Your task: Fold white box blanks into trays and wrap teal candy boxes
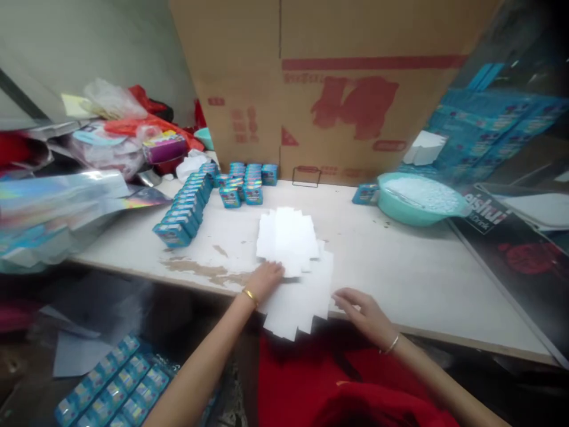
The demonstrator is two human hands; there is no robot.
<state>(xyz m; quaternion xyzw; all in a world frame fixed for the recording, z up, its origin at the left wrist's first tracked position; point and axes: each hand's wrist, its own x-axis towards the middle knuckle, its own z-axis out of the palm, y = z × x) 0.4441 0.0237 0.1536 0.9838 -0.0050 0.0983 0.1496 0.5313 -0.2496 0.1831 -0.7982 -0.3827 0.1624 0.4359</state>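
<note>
In front of me on the table are white, flat, blank card pieces with stepped edges, overlapping in two groups. The upper stack of white cards (pixel 287 237) lies wholly on the table. A lower spread of white cards (pixel 300 299) reaches past the front edge, over my lap. My left hand (pixel 265 280), with a gold bracelet at the wrist, rests its fingers at the lower left of the upper stack. Beside the right edge of the lower cards is my right hand (pixel 364 313), fingers slightly bent and apart, fingertips close to that edge.
Small blue boxes (pixel 182 210) stand in a row at left, with more blue boxes (pixel 246 182) behind. A turquoise bowl (pixel 409 207) of white pieces sits at right. A large carton (pixel 311 89) closes off the back. Packed blue boxes (pixel 115 385) lie below at left.
</note>
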